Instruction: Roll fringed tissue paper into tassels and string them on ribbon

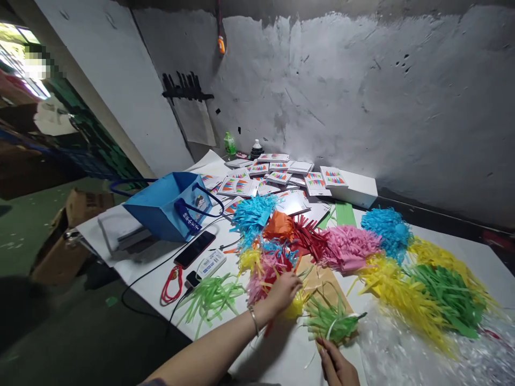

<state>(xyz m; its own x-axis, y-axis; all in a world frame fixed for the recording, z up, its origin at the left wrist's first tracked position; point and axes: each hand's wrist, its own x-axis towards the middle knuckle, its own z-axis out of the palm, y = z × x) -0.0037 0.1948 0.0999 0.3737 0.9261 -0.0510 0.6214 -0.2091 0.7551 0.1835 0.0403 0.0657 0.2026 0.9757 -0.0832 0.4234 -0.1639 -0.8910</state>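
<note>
From the head camera, our two hands are well apart over the white table [140, 262], with a green tassel [336, 320] between them and slightly nearer the right. Our right hand [338, 365], low in the picture, has thumb and fingers pinched together on the near edge of that tassel, whose strips fan out beyond the fingertips; its dark, twisted end points away to the right. The tassel lies partly over a tan sheet [328, 279].

Our left hand [285, 292], a bracelet [253, 321] at its wrist, reaches in ahead and to the left of the tassel. Its fingers are curled close together beside some thin pale strands, but we cannot say whether they grip any. Beneath and around it are pink strips [257, 284] and a yellow clump [295, 306].

Left of that hand lies a paler green bunch [213, 297], near a red cord [172, 287] and a phone [196, 250]. Behind our hands runs a row of bunches, blue [251, 217], orange [279, 225], dark red [309, 237] and pink [350, 247]. To the right of the tassel we have a yellow bunch [406, 295] and clear plastic [398, 346].
</note>
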